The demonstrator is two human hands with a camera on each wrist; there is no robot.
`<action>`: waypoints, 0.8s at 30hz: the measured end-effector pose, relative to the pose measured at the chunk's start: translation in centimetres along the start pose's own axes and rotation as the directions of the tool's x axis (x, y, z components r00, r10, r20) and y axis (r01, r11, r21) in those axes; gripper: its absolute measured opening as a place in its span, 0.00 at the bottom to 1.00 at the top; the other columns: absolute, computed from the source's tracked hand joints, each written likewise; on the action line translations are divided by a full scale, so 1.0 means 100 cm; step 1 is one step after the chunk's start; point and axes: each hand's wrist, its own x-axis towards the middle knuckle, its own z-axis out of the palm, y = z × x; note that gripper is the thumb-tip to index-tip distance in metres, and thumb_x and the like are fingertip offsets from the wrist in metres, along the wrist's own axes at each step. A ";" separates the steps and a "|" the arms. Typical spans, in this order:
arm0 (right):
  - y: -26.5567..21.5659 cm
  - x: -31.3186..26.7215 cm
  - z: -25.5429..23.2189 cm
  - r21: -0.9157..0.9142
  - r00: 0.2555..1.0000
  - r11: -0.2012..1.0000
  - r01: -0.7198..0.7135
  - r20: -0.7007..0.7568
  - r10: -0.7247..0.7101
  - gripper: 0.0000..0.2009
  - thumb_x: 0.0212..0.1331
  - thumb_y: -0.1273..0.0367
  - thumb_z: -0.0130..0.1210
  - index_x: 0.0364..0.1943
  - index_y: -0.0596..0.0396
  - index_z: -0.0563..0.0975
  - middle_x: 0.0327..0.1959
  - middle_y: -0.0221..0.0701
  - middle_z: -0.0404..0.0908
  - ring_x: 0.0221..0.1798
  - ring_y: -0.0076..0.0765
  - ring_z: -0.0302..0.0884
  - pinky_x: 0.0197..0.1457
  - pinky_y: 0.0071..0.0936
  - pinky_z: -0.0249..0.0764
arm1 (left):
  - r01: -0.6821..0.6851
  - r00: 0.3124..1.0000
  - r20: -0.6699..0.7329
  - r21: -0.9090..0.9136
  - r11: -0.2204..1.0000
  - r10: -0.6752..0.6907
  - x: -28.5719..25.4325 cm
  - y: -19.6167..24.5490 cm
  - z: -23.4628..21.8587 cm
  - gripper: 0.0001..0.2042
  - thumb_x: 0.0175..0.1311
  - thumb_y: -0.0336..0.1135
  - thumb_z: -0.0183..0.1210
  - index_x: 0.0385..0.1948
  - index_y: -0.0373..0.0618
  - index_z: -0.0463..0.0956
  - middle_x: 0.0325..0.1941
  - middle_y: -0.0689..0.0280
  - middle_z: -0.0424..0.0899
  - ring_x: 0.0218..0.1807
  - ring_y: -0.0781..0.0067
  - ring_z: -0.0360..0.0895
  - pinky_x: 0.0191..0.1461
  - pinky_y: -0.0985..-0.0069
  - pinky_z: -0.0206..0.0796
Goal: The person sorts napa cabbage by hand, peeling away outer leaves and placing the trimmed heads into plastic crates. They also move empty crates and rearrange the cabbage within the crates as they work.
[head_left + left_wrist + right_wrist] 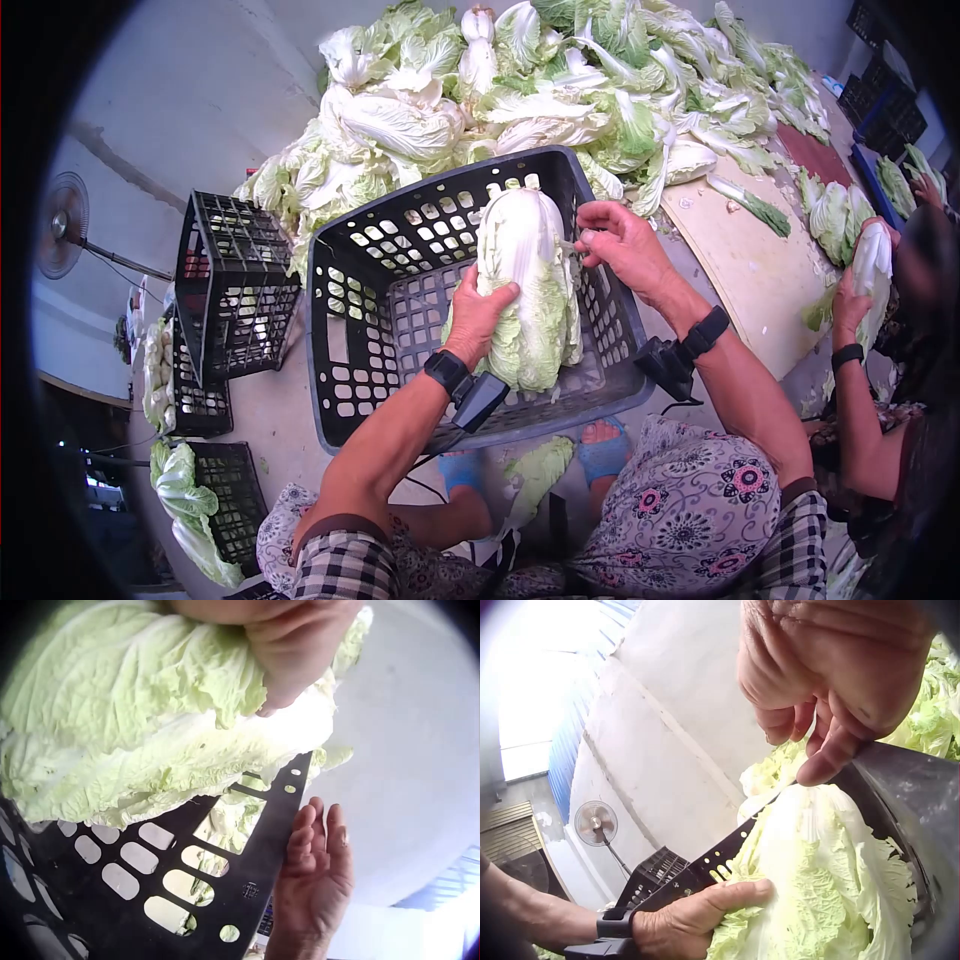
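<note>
A head of napa cabbage (525, 265) with a white stem end and pale green leaves is held over the black plastic crate (330, 370), stem end away from the body. The left hand (477, 318) grips its left side, thumb lying across the top leaves. To the right of the stem end, the right hand (630, 255) hovers with loosely bent fingers. In the left wrist view, that right hand (315, 877) shows its palm and holds nothing. The right wrist view has the left hand (697, 915) around the cabbage (810, 870).
A large heap of napa cabbages (400, 130) lies beyond the crate. Stacked black crates (240, 290) and a fan (65, 225) stand at left. Right of the crate is a tan board (750, 270); another person's hand (850, 305) holds a cabbage there. A loose leaf (540, 470) lies between the feet.
</note>
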 end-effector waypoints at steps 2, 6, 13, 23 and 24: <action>-0.005 -0.002 0.001 -0.076 1.000 0.997 0.028 -0.005 -0.028 0.28 0.55 0.67 0.57 0.59 0.61 0.62 0.58 0.44 0.65 0.48 0.32 0.75 0.47 0.28 0.74 | -0.038 0.998 0.043 -0.058 0.998 0.040 -0.005 0.021 -0.010 0.26 0.50 0.23 0.61 0.53 0.35 0.63 0.46 0.58 0.78 0.43 0.68 0.79 0.48 0.72 0.73; -0.038 -0.010 0.003 -0.229 0.996 0.972 0.058 0.076 -0.041 0.50 0.42 0.52 0.66 0.66 0.59 0.50 0.66 0.51 0.55 0.65 0.48 0.59 0.65 0.42 0.60 | -0.092 0.984 0.151 -0.052 0.994 0.099 -0.030 0.094 -0.013 0.27 0.50 0.25 0.64 0.54 0.36 0.63 0.47 0.58 0.78 0.44 0.69 0.78 0.48 0.72 0.74; -0.145 -0.043 0.035 0.002 0.925 0.934 0.357 0.135 -0.354 0.55 0.30 0.51 0.74 0.66 0.53 0.54 0.59 0.34 0.66 0.63 0.36 0.62 0.67 0.33 0.58 | -0.629 0.752 0.471 0.307 0.714 0.460 -0.084 0.211 -0.010 0.32 0.50 0.31 0.65 0.59 0.38 0.61 0.51 0.62 0.76 0.51 0.74 0.73 0.58 0.75 0.64; -0.222 -0.067 0.090 -0.245 0.808 0.772 0.587 0.221 -0.546 0.58 0.25 0.56 0.76 0.66 0.53 0.53 0.58 0.41 0.68 0.61 0.39 0.66 0.65 0.34 0.62 | -0.645 0.721 0.532 0.282 0.710 0.444 -0.154 0.247 -0.028 0.44 0.44 0.44 0.66 0.63 0.36 0.52 0.61 0.55 0.66 0.62 0.65 0.64 0.66 0.70 0.55; -0.226 -0.069 0.090 -0.276 0.811 0.764 0.583 0.245 -0.531 0.59 0.23 0.54 0.77 0.66 0.54 0.53 0.59 0.43 0.67 0.61 0.41 0.65 0.66 0.34 0.61 | -0.602 0.731 0.535 0.212 0.770 0.424 -0.161 0.247 -0.025 0.49 0.40 0.50 0.68 0.64 0.37 0.49 0.63 0.55 0.62 0.64 0.62 0.61 0.67 0.69 0.52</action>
